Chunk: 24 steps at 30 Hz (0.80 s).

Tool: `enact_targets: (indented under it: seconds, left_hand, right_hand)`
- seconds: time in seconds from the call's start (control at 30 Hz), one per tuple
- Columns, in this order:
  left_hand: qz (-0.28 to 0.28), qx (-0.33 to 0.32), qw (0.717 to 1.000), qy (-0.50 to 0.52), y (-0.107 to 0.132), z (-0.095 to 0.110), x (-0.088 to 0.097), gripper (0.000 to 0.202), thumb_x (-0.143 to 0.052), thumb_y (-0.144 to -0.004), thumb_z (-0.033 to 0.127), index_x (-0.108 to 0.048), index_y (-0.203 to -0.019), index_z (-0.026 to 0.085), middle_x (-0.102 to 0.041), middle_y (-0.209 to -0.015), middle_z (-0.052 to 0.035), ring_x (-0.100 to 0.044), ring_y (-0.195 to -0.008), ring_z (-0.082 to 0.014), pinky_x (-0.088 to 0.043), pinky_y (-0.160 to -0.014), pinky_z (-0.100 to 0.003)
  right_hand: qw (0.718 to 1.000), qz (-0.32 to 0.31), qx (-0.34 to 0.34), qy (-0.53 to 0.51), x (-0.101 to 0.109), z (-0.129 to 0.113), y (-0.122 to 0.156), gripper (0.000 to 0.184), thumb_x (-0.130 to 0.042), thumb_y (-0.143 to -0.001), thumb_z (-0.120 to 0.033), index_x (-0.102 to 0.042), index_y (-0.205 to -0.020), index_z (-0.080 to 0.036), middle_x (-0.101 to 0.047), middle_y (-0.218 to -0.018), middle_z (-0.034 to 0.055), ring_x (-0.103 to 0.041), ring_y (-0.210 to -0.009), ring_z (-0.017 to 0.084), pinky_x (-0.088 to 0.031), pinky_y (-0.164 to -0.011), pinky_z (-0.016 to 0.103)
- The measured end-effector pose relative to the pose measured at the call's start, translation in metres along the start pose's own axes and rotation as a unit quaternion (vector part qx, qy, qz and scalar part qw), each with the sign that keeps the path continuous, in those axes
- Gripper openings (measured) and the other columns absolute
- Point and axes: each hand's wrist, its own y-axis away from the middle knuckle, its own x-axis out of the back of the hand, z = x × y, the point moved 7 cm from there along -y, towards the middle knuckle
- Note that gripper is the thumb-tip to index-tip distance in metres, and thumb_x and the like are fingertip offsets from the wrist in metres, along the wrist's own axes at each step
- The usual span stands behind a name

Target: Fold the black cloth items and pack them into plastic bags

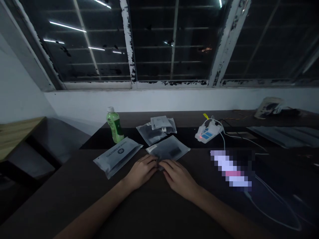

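Observation:
My left hand (142,171) and my right hand (180,177) meet over the dark table, fingers bent and fingertips almost touching. Between them shows a small greyish bit; the fingers cover most of it, and I cannot tell whether it is a corner of the bag behind. That frosted plastic bag (165,148), with a dark item inside, lies flat just beyond my fingertips. Left of my left hand rests a larger frosted zip bag (118,154) printed with a ROCKBROS logo.
Farther back lie more frosted bags (160,122), overlapping. A green bottle (114,126) with a white cap stands at the left. To the right are a white power strip (208,132) with cables, a lit, pixelated device (230,169) and a flat translucent sheet (286,135).

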Motion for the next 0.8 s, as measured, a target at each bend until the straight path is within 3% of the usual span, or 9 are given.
enact_targets:
  seconds: [0.1, 0.27, 0.53, 0.63, 0.8]
  left_hand:
    - [-0.007, -0.002, 1.0, -0.007, -0.001, 0.001, 0.002, 0.016, -0.05, -0.097, 0.022, -0.065, -0.092, 0.022, -0.069, -0.106, -0.0045, -0.061, -0.111, -0.0214, -0.051, -0.097, -0.037]
    - [-0.007, -0.005, 1.0, -0.003, -0.001, 0.003, 0.001, 0.017, -0.047, -0.098, 0.024, -0.064, -0.099, 0.023, -0.069, -0.104, -0.0041, -0.061, -0.11, -0.0212, -0.05, -0.096, -0.037]
    - [0.016, 0.023, 1.0, 0.009, 0.0, -0.002, 0.005, 0.012, -0.05, -0.095, 0.021, -0.061, -0.098, 0.023, -0.068, -0.108, -0.0039, -0.064, -0.103, -0.0205, -0.052, -0.092, -0.035]
    - [0.038, 0.036, 0.999, -0.002, 0.0, -0.007, 0.012, 0.012, -0.052, -0.091, 0.017, -0.06, -0.097, 0.022, -0.068, -0.106, -0.0046, -0.064, -0.101, -0.0213, -0.052, -0.091, -0.036]
    - [0.095, 0.102, 0.988, -0.06, 0.001, -0.027, 0.026, 0.013, -0.052, -0.085, 0.011, -0.057, -0.091, 0.021, -0.067, -0.107, -0.006, -0.061, -0.102, -0.0239, -0.053, -0.088, -0.039]
  right_hand:
    - [1.0, 0.007, -0.017, 0.019, -0.001, 0.007, -0.001, 0.032, -0.047, -0.092, -0.008, -0.058, -0.119, -0.02, -0.063, -0.11, 0.0069, -0.059, -0.102, 0.023, -0.052, -0.091, 0.041]
    - [0.999, 0.014, -0.017, 0.038, -0.002, 0.011, -0.002, 0.019, -0.051, -0.093, -0.01, -0.064, -0.102, -0.02, -0.063, -0.098, 0.0054, -0.058, -0.096, 0.022, -0.051, -0.089, 0.04]
    - [0.997, 0.039, -0.036, 0.064, 0.003, 0.015, -0.002, 0.019, -0.051, -0.092, -0.012, -0.064, -0.102, -0.02, -0.062, -0.1, 0.0066, -0.057, -0.096, 0.024, -0.049, -0.089, 0.041]
    - [0.989, 0.054, -0.078, 0.112, 0.012, 0.039, -0.002, 0.026, -0.049, -0.089, -0.01, -0.063, -0.109, -0.018, -0.061, -0.108, 0.0099, -0.057, -0.101, 0.026, -0.048, -0.091, 0.043]
    - [0.969, 0.046, -0.173, 0.173, 0.033, 0.098, 0.001, 0.034, -0.049, -0.084, -0.007, -0.062, -0.115, -0.015, -0.06, -0.114, 0.0147, -0.057, -0.104, 0.03, -0.046, -0.09, 0.044]
